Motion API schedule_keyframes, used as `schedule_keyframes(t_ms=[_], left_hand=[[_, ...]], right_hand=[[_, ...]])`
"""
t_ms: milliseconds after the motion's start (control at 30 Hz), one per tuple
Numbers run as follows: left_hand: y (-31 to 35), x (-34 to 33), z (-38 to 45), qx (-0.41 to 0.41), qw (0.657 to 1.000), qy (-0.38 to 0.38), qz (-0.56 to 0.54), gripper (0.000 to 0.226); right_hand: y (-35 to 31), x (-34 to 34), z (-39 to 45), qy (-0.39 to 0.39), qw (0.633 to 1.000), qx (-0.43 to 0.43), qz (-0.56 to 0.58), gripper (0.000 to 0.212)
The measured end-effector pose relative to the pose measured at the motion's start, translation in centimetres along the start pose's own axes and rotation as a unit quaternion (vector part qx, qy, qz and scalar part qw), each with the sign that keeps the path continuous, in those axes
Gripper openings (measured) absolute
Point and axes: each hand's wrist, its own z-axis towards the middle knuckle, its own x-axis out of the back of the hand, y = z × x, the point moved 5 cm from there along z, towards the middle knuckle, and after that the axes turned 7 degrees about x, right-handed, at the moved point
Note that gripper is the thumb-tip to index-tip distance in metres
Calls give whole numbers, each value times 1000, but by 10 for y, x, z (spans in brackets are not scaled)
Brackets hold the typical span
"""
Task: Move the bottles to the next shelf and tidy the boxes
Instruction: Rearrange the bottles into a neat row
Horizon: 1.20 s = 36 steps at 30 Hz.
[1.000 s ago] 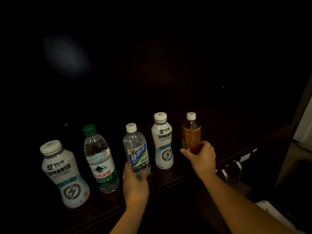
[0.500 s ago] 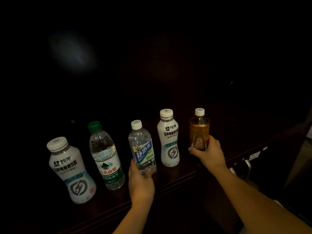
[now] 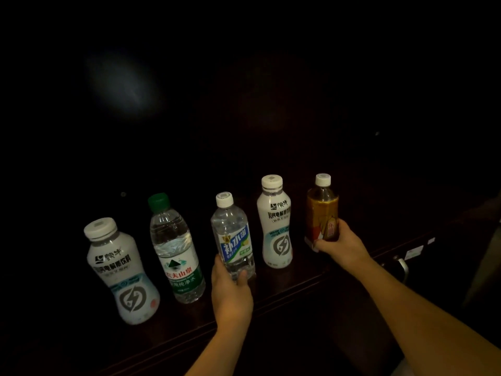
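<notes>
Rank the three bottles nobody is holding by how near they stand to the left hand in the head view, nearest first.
From the left hand:
1. Right white drink bottle, just to its right.
2. Green-capped water bottle, just to its left; nearly level with the first, too close to call.
3. Left white drink bottle, at the row's far left.

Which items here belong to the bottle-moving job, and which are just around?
Job:
clear blue-label bottle, held by left hand
amber tea bottle, held by right hand
green-cap water bottle
two white bottles

Around:
metal handle
white stickers
</notes>
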Motion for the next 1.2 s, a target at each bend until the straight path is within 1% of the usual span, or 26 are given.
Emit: schedule_keyframes(t_ms=[67,133,200,233,300,367,433,500,567,633,700,733,833,900,967,1000,1067,1200], left_hand=[[2,1,-3,-1,1000,-5,5,64],[4,4,-8,-2,1000,-13,3,69],[3,10,-16,-5,1000,-15,3,75],[1,14,-22,-3,1000,-13,2,78],[-6,23,-35,5,1000,-13,-13,80],[-15,39,-50,3,999,2,-54,75],[-21,66,-63,-46,994,67,-76,67],[-28,99,-70,-95,984,145,-48,64],[-34,126,-66,-97,976,195,4,70],[-36,148,-55,-79,972,218,44,80],[-36,160,-42,-54,974,213,58,91],[-37,162,-34,-35,978,201,55,96],[-46,164,-12,29,986,163,0,102],[-51,164,1,47,988,143,-25,90],[-52,164,11,37,990,135,-14,68],[-52,165,13,33,990,135,-6,60],[-54,163,14,22,991,135,6,55],[-51,156,13,11,990,139,19,57]], right_hand=[[-3,1,-3,-15,1000,2,18,74],[-8,3,-13,-6,1000,8,24,84],[-10,6,-28,51,999,17,11,92],[-12,8,-37,90,996,28,-1,91],[-21,6,-59,154,986,65,-18,77],[-35,-5,-80,178,979,101,-8,55],[-49,-29,-94,150,982,113,22,48],[-62,-60,-103,93,987,126,37,51],[-74,-91,-108,31,989,140,34,65],[-82,-116,-108,-14,988,153,23,78],[-87,-133,-105,-27,987,159,10,83],[-89,-138,-103,-25,987,158,9,81],[-89,-152,-96,-22,990,132,51,61],[-85,-158,-89,-25,990,121,73,56],[-84,-162,-82,-45,990,117,67,54],[-84,-164,-80,-57,990,113,57,53],[-84,-169,-78,-65,992,104,40,51],[-89,-183,-82,-68,992,94,40,58]])
